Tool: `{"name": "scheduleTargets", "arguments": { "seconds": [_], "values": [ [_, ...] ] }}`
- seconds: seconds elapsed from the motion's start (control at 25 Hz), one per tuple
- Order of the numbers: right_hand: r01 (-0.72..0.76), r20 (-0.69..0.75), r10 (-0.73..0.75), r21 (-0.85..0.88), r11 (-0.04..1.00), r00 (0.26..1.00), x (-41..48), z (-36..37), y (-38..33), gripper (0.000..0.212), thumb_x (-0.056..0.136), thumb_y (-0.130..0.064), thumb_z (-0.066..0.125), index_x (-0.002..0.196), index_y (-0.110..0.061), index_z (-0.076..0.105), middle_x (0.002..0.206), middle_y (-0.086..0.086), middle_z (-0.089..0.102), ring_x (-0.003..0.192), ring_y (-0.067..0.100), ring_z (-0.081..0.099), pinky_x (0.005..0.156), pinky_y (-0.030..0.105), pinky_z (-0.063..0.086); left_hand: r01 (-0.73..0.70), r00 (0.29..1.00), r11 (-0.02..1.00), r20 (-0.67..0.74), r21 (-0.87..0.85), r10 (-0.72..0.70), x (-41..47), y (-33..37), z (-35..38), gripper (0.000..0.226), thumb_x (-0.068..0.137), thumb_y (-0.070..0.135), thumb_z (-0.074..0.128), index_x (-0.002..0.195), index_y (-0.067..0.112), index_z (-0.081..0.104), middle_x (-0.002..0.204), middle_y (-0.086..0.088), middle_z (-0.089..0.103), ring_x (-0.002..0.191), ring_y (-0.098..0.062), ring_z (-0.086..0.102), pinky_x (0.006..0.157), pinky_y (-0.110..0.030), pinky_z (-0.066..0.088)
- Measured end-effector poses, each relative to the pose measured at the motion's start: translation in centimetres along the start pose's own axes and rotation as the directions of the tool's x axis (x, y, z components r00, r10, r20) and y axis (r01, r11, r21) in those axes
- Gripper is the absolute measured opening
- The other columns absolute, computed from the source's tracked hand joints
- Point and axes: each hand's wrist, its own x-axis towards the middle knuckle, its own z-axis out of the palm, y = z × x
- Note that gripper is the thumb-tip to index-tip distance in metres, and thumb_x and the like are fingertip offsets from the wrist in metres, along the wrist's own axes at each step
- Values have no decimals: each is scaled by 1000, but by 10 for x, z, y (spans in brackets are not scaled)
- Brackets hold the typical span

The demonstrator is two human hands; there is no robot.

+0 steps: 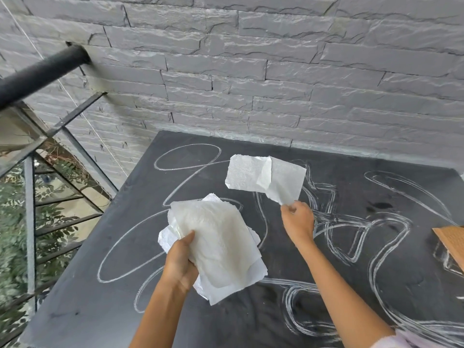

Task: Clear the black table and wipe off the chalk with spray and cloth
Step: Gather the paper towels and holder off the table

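Note:
The black table [88, 292] is covered with white chalk loops and scribbles [351, 237]. My left hand [179, 263] grips a stack of white paper sheets [221, 247] above the table's middle. My right hand [297, 219] pinches the lower corner of a single white sheet [261, 175], which stands up above the hand, partly folded over. No spray bottle or cloth is in view.
A brown cardboard-like piece [450, 243] lies at the table's right edge. A grey stone wall [251, 71] runs behind the table. A black metal railing [37, 74] with glass panels borders the left side, with greenery below.

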Motion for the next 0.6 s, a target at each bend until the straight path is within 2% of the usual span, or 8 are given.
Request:
{"name": "scheduleTargets", "arguments": {
  "seconds": [0.16,0.28,0.36,0.44,0.52,0.6],
  "values": [
    [129,107,-142,121,984,984,-37,1,-42,15,85,-14,55,83,-1,63,87,0,54,80,15,50,69,24,33,6,999,1000,53,21,-7,6,2,24,24,95,19,44,102,5,62,91,-9,74,94,-23,65,87,-39,48],
    [284,200,-313,163,945,928,-66,10,-72,9,82,-12,57,79,-5,61,93,0,58,91,15,54,81,24,40,-23,985,998,170,60,12,9,1,46,35,97,30,42,100,4,66,90,-9,75,88,-19,70,78,-31,54],
    [406,261,-426,128,905,866,-80,16,-84,10,81,-16,55,74,-8,57,94,1,61,95,14,54,88,28,41,-39,964,998,265,43,26,12,3,55,49,94,43,43,107,2,66,101,-13,73,96,-20,69,82,-30,55],
    [489,332,-480,62,870,812,-84,19,-87,17,80,-25,48,73,-11,54,90,0,63,92,16,54,89,29,41,-57,955,995,296,82,30,16,6,59,56,88,50,49,109,2,65,105,-16,70,102,-23,66,89,-34,51],
    [457,374,-466,120,881,802,-74,18,-85,20,81,-31,44,75,-15,56,91,-6,64,94,14,54,90,24,39,-99,959,989,276,107,66,24,7,59,44,89,37,53,108,-1,65,100,-17,71,97,-24,68,83,-32,54],
    [357,324,-417,229,906,849,-45,17,-76,14,83,-22,51,80,-14,63,92,-6,64,93,14,57,85,24,42,-133,969,984,222,116,104,29,9,58,28,93,15,48,108,-4,63,95,-14,73,89,-23,70,71,-30,57]
  ]
}}
